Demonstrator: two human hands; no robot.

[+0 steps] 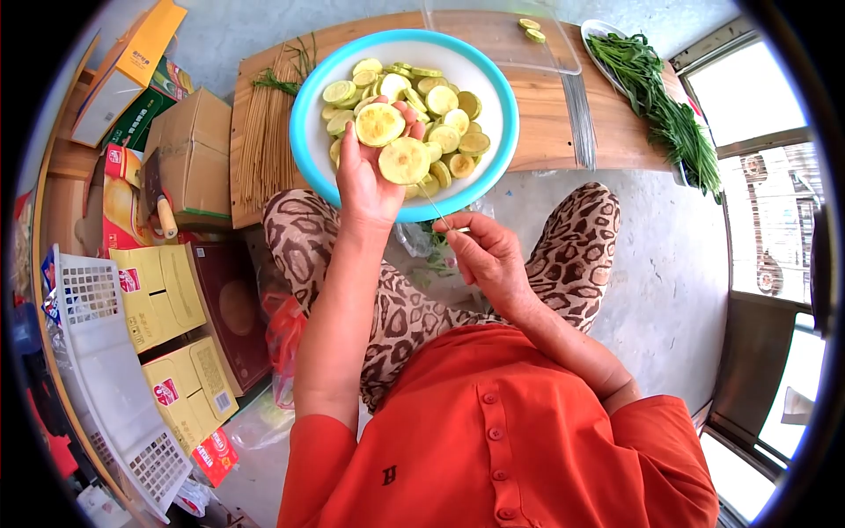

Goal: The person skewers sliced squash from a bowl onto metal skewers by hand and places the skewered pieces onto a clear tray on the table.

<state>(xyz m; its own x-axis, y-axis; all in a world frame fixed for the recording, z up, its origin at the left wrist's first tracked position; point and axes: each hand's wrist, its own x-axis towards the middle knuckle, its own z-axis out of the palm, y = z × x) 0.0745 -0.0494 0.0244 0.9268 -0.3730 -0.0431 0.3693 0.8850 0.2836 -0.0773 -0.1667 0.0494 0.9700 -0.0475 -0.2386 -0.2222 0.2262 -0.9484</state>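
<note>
Now: left hand point(365, 189) part-curled, fingers loosely holding two round slices point(404, 161), pale yellow-green, seedy centres, thin green rims; one near basin's centre, other toward its 6 o'clock. Right hand point(488, 251): thumb and fingertips pinched tight on thin skewer point(440, 214) pointing to 11 o'clock; cannot tell whether tip pierces slice. Around them, blue-rimmed white basin point(504, 110) heaped with similar cut rounds point(444, 138). Beyond, at basin's 1 o'clock, clear tray point(550, 57) with few more rounds; at 2 o'clock, plate point(591, 35) of leafy greens point(651, 84).
</note>
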